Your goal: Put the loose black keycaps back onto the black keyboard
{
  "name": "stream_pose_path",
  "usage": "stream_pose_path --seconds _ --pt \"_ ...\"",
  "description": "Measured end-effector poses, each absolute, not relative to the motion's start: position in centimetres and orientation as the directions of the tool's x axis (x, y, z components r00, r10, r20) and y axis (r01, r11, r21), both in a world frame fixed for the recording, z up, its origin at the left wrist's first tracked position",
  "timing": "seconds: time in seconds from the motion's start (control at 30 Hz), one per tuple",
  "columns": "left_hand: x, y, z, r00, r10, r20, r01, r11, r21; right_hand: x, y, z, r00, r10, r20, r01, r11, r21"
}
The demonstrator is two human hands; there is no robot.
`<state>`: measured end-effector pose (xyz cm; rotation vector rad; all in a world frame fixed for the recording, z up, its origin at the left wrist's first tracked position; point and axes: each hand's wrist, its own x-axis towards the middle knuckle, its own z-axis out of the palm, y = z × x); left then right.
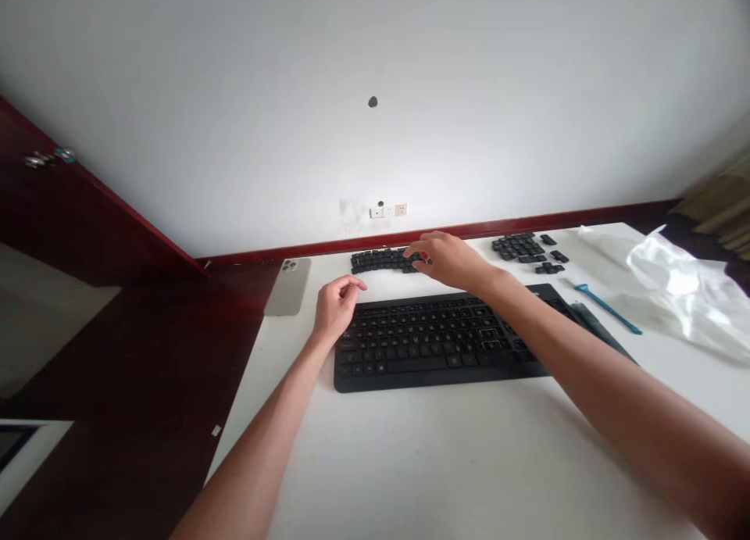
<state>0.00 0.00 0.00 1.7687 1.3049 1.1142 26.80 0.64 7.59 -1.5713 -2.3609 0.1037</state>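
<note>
A black keyboard (410, 374) lies on the white table, with some spots lacking their caps. My left hand (335, 309) rests at its upper left corner, fingers curled together against the thumb; whatever may be between them is hidden. Past the keyboard's far edge, my right hand (446, 260) hovers over a group of loose black keycaps (375, 260), its thumb and fingers apart and curved down. The hand covers part of that group. More loose keycaps (519, 247) sit farther right, in a cluster with a few strays beside it.
A phone (288, 287) lies at the table's left edge. To the right are a blue stick-like tool (609, 309), a dark brush-like piece (586, 319) partly at the keyboard's edge, and a crumpled clear plastic bag (685, 290). A wall with sockets (389, 211) stands behind the table.
</note>
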Motion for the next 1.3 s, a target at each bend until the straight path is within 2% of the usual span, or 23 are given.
stream_pose_path --seconds 0.17,0.57,0.87,1.0,1.3 --pt "0.0 0.0 -0.1 0.143 0.959 0.243 0.390 -0.281 0.877 26.8 1.4 5.7 -0.368 0.909 0.193 0.896 0.403 -0.189" --pt "0.0 0.0 -0.1 0.140 0.962 0.233 0.392 -0.270 0.879 27.1 2.0 4.4 -0.372 0.916 0.148 0.897 0.396 -0.197" --pt "0.0 0.0 -0.1 0.139 0.963 0.233 0.393 -0.269 0.879 26.5 1.4 5.1 -0.464 0.876 0.129 0.844 0.482 -0.235" --pt "0.0 0.0 -0.1 0.142 0.959 0.247 0.381 -0.283 0.880 26.9 1.7 5.3 -0.422 0.892 0.164 0.865 0.450 -0.222" --pt "0.0 0.0 -0.2 0.144 0.958 0.248 0.381 -0.286 0.880 26.9 1.8 4.6 -0.401 0.911 0.100 0.889 0.413 -0.195"
